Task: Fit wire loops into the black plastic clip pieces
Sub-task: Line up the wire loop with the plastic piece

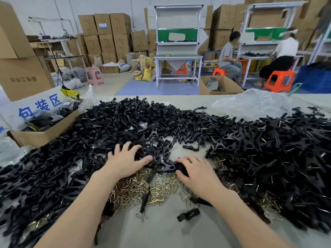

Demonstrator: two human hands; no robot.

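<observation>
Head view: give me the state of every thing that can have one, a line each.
clip pieces, loose in a heap across the table.
wire loops, loose in a smaller heap at the near side.
left hand, fingers spread, resting on the clip pieces.
right hand, fingers curled round one black piece.
cardboard box, open at the top.
plastic bag, crumpled, lying on the table.
</observation>
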